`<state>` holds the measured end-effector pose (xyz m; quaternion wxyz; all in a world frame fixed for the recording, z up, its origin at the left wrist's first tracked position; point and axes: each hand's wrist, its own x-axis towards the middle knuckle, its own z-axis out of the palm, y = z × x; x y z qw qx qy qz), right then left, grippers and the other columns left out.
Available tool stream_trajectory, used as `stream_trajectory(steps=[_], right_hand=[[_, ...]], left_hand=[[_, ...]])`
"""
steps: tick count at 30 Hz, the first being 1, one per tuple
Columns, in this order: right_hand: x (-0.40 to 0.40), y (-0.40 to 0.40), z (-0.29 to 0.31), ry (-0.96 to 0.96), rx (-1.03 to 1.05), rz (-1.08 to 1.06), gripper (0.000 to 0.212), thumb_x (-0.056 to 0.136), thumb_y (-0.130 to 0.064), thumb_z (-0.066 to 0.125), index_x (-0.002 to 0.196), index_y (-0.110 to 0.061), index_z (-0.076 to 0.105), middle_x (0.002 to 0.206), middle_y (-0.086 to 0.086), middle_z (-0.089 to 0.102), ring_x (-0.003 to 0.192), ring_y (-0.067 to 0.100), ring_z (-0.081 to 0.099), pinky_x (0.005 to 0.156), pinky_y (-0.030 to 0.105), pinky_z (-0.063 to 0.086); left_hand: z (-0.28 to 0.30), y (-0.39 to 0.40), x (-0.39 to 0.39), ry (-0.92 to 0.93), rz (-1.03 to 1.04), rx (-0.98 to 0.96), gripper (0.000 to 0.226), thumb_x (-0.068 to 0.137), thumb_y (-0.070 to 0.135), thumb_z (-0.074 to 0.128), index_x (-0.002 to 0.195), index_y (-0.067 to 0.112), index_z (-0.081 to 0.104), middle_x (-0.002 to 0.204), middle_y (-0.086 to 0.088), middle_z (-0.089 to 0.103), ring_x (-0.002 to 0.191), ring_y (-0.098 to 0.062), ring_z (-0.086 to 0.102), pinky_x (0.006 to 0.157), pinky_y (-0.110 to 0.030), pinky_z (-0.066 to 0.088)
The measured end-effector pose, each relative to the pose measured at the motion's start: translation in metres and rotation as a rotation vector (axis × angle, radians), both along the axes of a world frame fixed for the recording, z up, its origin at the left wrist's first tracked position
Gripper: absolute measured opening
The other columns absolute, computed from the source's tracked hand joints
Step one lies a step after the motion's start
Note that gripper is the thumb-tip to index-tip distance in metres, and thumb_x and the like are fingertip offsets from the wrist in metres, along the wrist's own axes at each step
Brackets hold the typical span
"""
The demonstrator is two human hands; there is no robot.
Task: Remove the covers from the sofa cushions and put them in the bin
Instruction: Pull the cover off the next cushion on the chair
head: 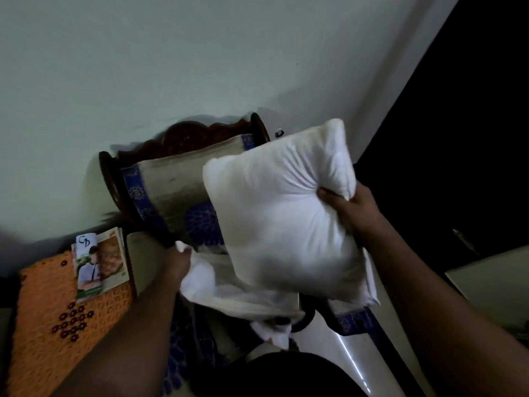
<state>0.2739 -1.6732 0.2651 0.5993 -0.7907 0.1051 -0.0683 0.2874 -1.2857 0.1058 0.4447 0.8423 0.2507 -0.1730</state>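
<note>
My right hand (347, 207) grips the right edge of a bare white cushion insert (280, 216) and holds it up in front of the sofa chair. My left hand (177, 262) holds a bunched end of a white cushion cover (229, 293), which hangs limp below the insert. Behind them stands a wooden sofa chair (183, 136) with beige and blue patterned upholstery (171, 181). No bin is in view.
To the left is a side table with an orange mat (51, 319) and a stack of printed booklets (97, 265). A pale wall is behind the chair. A dark doorway (472, 124) lies at the right, with light floor below it.
</note>
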Motion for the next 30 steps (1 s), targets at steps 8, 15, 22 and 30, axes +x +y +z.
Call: stream_trajectory(steps=[8, 15, 22, 30], right_hand=[[0.052, 0.075, -0.053, 0.008, -0.600, 0.272, 0.054, 0.085, -0.049, 0.075, 0.133, -0.030, 0.060, 0.123, 0.000, 0.071, 0.111, 0.023, 0.066, 0.092, 0.033, 0.050], [0.123, 0.130, -0.150, 0.031, -0.930, 0.573, 0.059, 0.085, -0.049, 0.071, 0.137, -0.024, 0.058, 0.112, 0.010, 0.072, 0.099, 0.033, 0.068, 0.085, 0.041, 0.054], [0.167, 0.170, -0.259, 0.131, -1.063, 0.841, 0.053, 0.096, -0.038, 0.060, 0.146, -0.024, 0.048, 0.132, 0.012, 0.061, 0.117, 0.036, 0.058, 0.100, 0.047, 0.047], [0.191, 0.190, -0.356, 0.011, -1.196, 0.919, 0.060, 0.094, -0.027, 0.061, 0.149, -0.026, 0.038, 0.137, 0.009, 0.056, 0.122, 0.034, 0.055, 0.102, 0.047, 0.045]], left_hand=[[-0.014, -0.032, -0.056, 0.343, -0.487, 0.074, 0.030, 0.093, 0.034, 0.066, 0.109, 0.009, 0.069, 0.114, -0.014, 0.070, 0.107, -0.030, 0.066, 0.082, -0.035, 0.052], [-0.046, -0.013, -0.071, 0.141, -0.159, -0.146, 0.034, 0.098, 0.039, 0.059, 0.113, 0.011, 0.072, 0.107, -0.010, 0.072, 0.098, -0.022, 0.068, 0.084, -0.031, 0.054], [-0.072, -0.034, -0.085, 0.087, 0.146, -0.283, 0.010, 0.097, 0.029, 0.065, 0.095, 0.022, 0.072, 0.086, 0.007, 0.072, 0.080, -0.004, 0.068, 0.063, -0.015, 0.048], [-0.113, -0.056, -0.069, -0.023, 0.301, -0.309, 0.019, 0.095, 0.033, 0.066, 0.106, 0.019, 0.070, 0.096, 0.006, 0.073, 0.089, 0.000, 0.069, 0.071, -0.011, 0.051]])
